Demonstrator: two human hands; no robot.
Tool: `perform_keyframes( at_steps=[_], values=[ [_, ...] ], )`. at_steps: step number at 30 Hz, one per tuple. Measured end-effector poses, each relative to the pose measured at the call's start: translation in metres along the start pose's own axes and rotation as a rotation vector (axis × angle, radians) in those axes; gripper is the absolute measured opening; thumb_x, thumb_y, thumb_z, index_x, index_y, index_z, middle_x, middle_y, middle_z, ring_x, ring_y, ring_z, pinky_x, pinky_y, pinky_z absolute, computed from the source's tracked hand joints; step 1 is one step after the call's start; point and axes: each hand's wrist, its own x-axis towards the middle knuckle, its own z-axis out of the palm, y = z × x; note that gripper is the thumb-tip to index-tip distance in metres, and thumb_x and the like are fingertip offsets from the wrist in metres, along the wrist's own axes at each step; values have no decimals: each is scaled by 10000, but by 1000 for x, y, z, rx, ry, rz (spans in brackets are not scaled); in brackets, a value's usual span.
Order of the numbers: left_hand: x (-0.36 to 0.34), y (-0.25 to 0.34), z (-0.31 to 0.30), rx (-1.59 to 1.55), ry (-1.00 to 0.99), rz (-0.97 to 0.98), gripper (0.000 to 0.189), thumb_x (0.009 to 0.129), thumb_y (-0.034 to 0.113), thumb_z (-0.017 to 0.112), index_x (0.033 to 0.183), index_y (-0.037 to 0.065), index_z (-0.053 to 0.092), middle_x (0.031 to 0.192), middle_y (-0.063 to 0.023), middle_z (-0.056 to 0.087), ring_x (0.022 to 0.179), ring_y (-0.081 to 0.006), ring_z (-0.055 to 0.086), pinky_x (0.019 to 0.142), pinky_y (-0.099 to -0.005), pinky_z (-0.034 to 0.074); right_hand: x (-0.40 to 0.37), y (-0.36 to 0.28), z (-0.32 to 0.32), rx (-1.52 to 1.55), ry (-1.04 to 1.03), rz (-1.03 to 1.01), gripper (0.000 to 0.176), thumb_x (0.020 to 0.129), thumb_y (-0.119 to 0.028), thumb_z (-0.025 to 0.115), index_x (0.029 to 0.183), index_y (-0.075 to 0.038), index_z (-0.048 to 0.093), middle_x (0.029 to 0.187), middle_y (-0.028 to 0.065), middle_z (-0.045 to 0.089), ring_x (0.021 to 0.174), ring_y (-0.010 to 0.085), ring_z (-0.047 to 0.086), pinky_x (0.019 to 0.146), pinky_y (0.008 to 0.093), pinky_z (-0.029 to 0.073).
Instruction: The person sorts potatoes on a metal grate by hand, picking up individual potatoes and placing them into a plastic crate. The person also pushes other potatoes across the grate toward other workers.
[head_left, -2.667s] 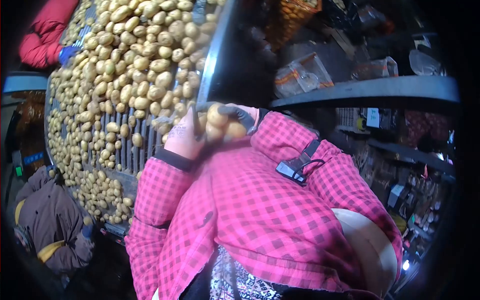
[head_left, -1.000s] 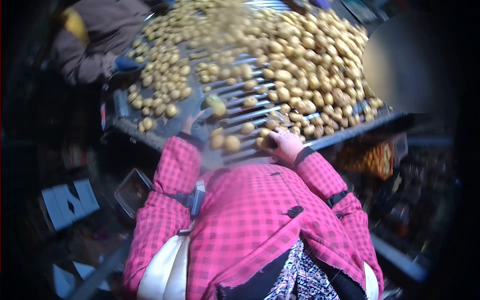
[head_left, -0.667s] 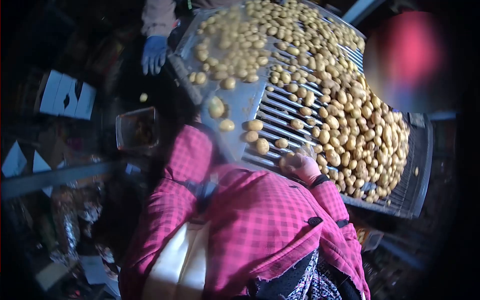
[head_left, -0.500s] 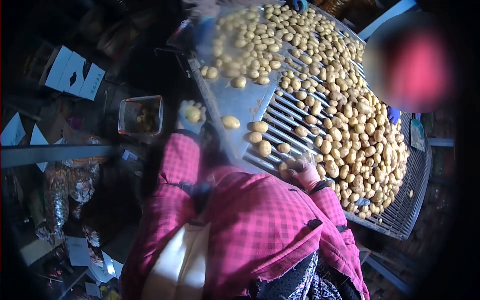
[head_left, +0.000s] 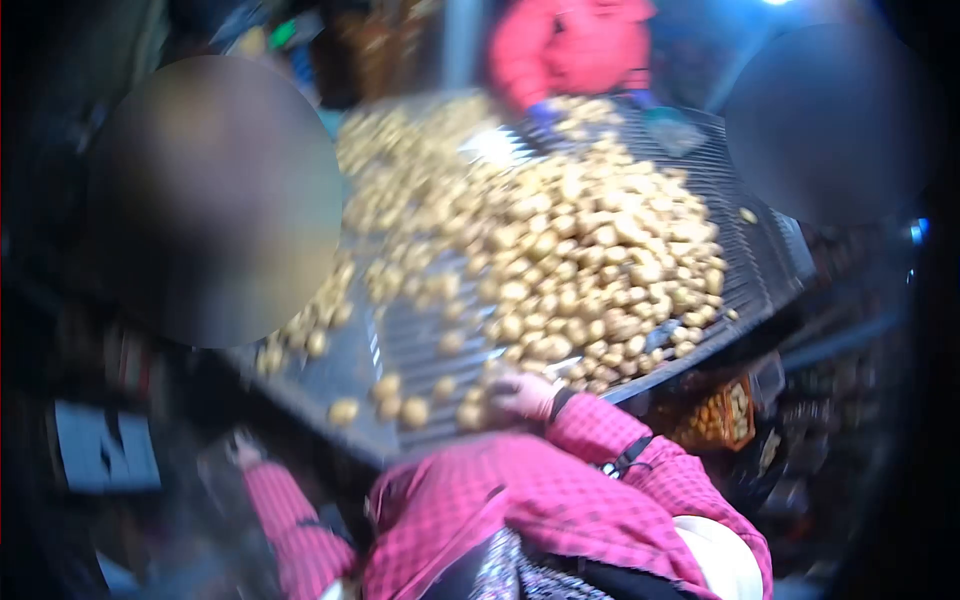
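Observation:
My right hand (head_left: pixel 526 396), in a light pinkish glove, reaches down at the front edge of the slatted metal grate (head_left: pixel 413 338). Its fingers are bent toward loose potatoes (head_left: pixel 470 414) and touch or nearly touch them; blur hides whether one is gripped. Off the left side of the grate, low down, is my left hand (head_left: pixel 243 450). Motion smears its fingers, so I cannot see what it holds, if anything. A large heap of potatoes (head_left: pixel 600 260) covers the middle and right of the grate. A single potato (head_left: pixel 343 411) lies on the flat metal sheet (head_left: pixel 300 390) at the left.
Across the grate stands a co-worker in a red jacket (head_left: pixel 575 55), with a blue-gloved hand (head_left: pixel 543 115) at the potatoes. An orange crate (head_left: pixel 725 415) sits below on the right. A white box (head_left: pixel 105 447) is at the lower left. Round blurred patches hide parts of the scene.
The camera view has swung to the right, bringing the co-worker into sight. My left hand, which held a potato beside the sheet, is now lower and farther out. My right hand stays at the front edge.

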Motion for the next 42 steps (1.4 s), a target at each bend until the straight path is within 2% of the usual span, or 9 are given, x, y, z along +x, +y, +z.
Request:
perform_keyframes(
  at_steps=[3, 4, 7, 11, 16, 21, 31, 35, 42],
  values=[
    [-56, -5, 98, 605, -7, 320, 567, 854, 119, 721, 1328, -45, 457, 1320, -233, 508, 1127, -314, 575, 941, -403, 521, -18, 15, -23, 69, 309, 34, 208, 852, -257, 641, 1012, -131, 684, 970, 123, 677, 867, 296, 645, 778, 386, 516],
    [-35, -44, 112, 44, -134, 160, 600, 872, 220, 716, 1338, -50, 453, 1323, -216, 518, 1148, -310, 568, 954, -406, 501, -24, 18, -35, -37, 452, 48, 207, 845, -252, 642, 1009, -133, 683, 967, 119, 669, 878, 305, 639, 781, 392, 513],
    [-120, -53, 203, 881, -332, 333, 590, 877, 219, 704, 1342, -44, 452, 1327, -209, 517, 1152, -305, 566, 956, -410, 497, -54, 41, -57, -233, 736, 150, 233, 801, -239, 660, 1010, -138, 675, 954, 107, 625, 910, 334, 612, 801, 416, 501],
    [-208, -74, 302, 1294, -562, 460, 579, 885, 219, 688, 1347, -37, 450, 1332, -199, 515, 1158, -299, 562, 959, -416, 492, -91, 73, -45, 407, 836, 378, 224, 837, -216, 664, 1029, -109, 710, 870, 66, 709, 771, 135, 660, 724, 304, 528],
    [-271, -99, 363, 1452, -709, 581, 564, 895, 217, 668, 1353, -27, 448, 1338, -188, 514, 1166, -291, 558, 962, -423, 485, -139, 50, -55, 1038, 1211, 311, 225, 947, -128, 560, 1124, -25, 655, 959, 90, 705, 798, 194, 676, 694, 314, 564],
    [-272, -98, 363, 1481, -670, 563, 550, 905, 216, 648, 1359, -17, 445, 1344, -176, 512, 1173, -284, 553, 965, -431, 478, -191, -17, -113, 908, 1479, -57, 244, 942, -188, 612, 1053, 24, 660, 941, 103, 697, 772, 182, 676, 643, 311, 564],
    [-202, -63, 289, 1449, -350, 424, 523, 924, 214, 609, 1372, 3, 441, 1357, -153, 509, 1188, -268, 544, 972, -445, 465, -242, -224, -208, 504, 1252, -591, 398, 977, -206, 549, 1255, 78, 544, 705, 38, 586, 586, 78, 554, 518, 214, 426],
    [-160, -41, 244, 1456, -178, 300, 513, 932, 213, 593, 1377, 11, 439, 1362, -144, 507, 1194, -262, 541, 975, -451, 460, -231, -258, -209, 576, 872, -882, 612, 893, -124, 609, 1344, 199, 351, 650, 59, 582, 509, 97, 527, 478, 230, 437],
    [-120, -22, 197, 1516, -75, 171, 496, 946, 212, 565, 1386, 25, 435, 1371, -128, 505, 1204, -252, 535, 979, -462, 450, -239, -293, -202, 149, 697, -754, 505, 810, -61, 730, 1196, 203, 540, 731, 96, 663, 571, 108, 626, 509, 227, 482]
  ],
)
